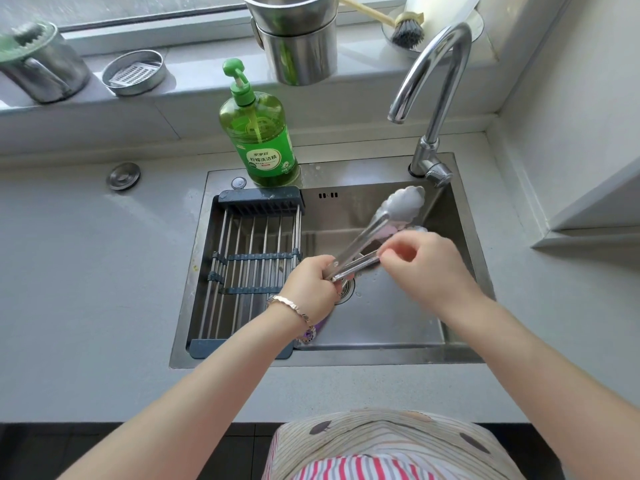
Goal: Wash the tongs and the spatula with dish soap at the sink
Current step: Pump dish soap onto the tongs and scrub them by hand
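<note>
Over the steel sink (460,344), my left hand (311,289) grips the hinge end of metal tongs (377,226), whose scalloped heads point up and right toward the tap. My right hand (426,268) pinches the lower arm of the tongs near the middle; a pink and dark pad seems to lie under its fingers, mostly hidden. A green dish soap bottle (263,133) with a pump stands on the sink's back rim. The spatula is hidden or out of view. No water runs from the tap (440,74).
A grey drying rack (249,268) with metal bars spans the sink's left half. On the windowsill stand stacked steel pots (298,46), a steel cup (41,67), a round tin with a grater (135,72) and a dish brush (405,29). Grey counter surrounds the sink.
</note>
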The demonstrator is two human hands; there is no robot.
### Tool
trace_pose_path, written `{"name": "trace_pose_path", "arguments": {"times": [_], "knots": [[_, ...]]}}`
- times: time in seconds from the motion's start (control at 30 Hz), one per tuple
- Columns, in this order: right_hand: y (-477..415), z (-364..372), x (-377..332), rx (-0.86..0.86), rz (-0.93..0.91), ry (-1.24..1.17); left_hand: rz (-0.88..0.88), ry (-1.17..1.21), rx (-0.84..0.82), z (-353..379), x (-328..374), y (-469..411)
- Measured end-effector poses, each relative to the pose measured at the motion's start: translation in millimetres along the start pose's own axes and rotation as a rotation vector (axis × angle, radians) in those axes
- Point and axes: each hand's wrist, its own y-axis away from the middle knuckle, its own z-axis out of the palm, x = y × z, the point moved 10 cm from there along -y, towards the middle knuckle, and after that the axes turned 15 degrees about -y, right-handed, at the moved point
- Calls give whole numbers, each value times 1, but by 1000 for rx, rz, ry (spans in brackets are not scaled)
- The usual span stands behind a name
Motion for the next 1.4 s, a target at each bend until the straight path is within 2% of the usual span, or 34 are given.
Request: {"name": "trace_pose_path", "arguments": {"times": [0.07, 0.1, 0.27, 0.37, 0.47, 0.67, 0.9, 1.13, 1.4], "knots": [[11, -5, -27, 132, -403, 341, -52, 123, -49, 1, -2, 2], [14, 2, -27, 105, -501, 411, -75, 179, -76, 2, -2, 2], [25, 46, -20, -307, -732, 435, -105, 223, -176, 9, -2, 5], [36, 67, -26, -566, -817, 479, -64, 151, -214, 8, 1, 7], [37, 67, -23, -701, -773, 525, -7, 49, -224, 4, 3, 7], [35, 74, -19, -777, -604, 605, 69, -142, -271, 8, 7, 9], [34, 60, -10, -795, -504, 571, -35, -31, -320, 3, -11, 9], [37, 78, -6, -896, -288, 326, 10, -1, -369, 14, 3, 13], [33, 68, -6, -863, -295, 359, 14, -29, -330, 13, 1, 9]]}}
